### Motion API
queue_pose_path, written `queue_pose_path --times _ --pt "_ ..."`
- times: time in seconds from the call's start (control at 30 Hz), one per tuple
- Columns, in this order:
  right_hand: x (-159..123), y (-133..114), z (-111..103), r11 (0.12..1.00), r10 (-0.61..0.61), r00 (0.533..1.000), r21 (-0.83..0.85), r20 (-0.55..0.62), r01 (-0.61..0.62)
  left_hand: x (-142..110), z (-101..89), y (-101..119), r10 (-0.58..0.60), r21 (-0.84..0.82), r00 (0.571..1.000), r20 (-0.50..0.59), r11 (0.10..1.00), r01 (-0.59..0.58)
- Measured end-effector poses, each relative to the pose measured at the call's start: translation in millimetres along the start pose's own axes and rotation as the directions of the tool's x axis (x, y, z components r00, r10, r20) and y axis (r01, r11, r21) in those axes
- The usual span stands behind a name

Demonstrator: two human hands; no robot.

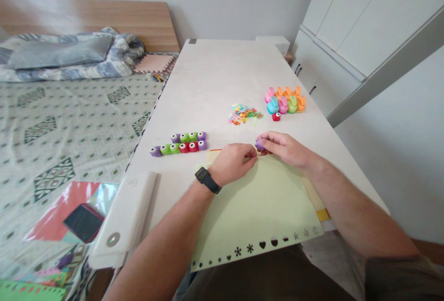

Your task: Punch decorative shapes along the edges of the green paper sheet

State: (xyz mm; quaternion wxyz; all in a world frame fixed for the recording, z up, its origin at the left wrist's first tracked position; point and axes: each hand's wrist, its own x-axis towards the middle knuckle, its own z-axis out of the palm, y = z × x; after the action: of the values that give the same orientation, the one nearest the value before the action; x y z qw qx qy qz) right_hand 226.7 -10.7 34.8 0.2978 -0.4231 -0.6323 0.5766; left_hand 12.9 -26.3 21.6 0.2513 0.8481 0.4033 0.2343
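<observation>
Grip, head view, right hand: fingers and thumb of right hand point(282, 147) closed round small purple punch point(259, 144), narrow pinch
Grip, left hand: left hand point(236, 160) curled, thumb and index nearly together by the sheet's far edge; cannot tell if paper is between them
Purple punch: at far edge of pale green sheet point(256, 204), right of left fingertips; whether the paper sits in its slot, cannot tell
Sheet edges: far edge under the hands, near edge hanging past the table point(222, 74) over the lap, with a line of punched holes point(262, 245) along it, flowers, hearts, stars among them
Under sheet: yellowish layer point(310, 190) showing along right edge
Left of hands: small punches in two rows, back row point(186, 138) of four, front row point(183, 148) of six, purple, green and red
Beyond hands: loose heap of coloured cut-outs point(244, 114); right of it, cluster of larger punches point(283, 103), red punch point(276, 117) just in front
Left table edge: long white device point(126, 213) at near corner, dark phone point(83, 222) beside it on clear packet point(55, 215)
Room: broad stretch of white tabletop from cut-outs to far edge; narrower strip between right forearm and right edge; left forearm close to device, watch point(208, 180) over sheet's left side
</observation>
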Motion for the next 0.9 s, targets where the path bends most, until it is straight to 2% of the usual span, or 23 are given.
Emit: queue_pose_path --times 0.57,0.77,0.9 --pt "0.3 -3.3 -1.4 0.995 -0.018 1.0 -0.096 -0.018 0.016 -0.4 -3.1 1.6 -0.027 0.005 1.0 0.005 1.0 0.027" --pt "-1.1 -3.1 -13.1 0.961 -0.047 0.999 -0.273 -0.016 0.041 -0.3 -6.4 3.2 -0.038 0.022 0.999 -0.003 0.999 0.038" --pt "-3.2 -2.3 -21.1 0.925 -0.056 0.998 -0.374 0.038 0.066 -0.4 -6.9 3.4 -0.03 0.028 0.999 -0.016 0.999 0.03"
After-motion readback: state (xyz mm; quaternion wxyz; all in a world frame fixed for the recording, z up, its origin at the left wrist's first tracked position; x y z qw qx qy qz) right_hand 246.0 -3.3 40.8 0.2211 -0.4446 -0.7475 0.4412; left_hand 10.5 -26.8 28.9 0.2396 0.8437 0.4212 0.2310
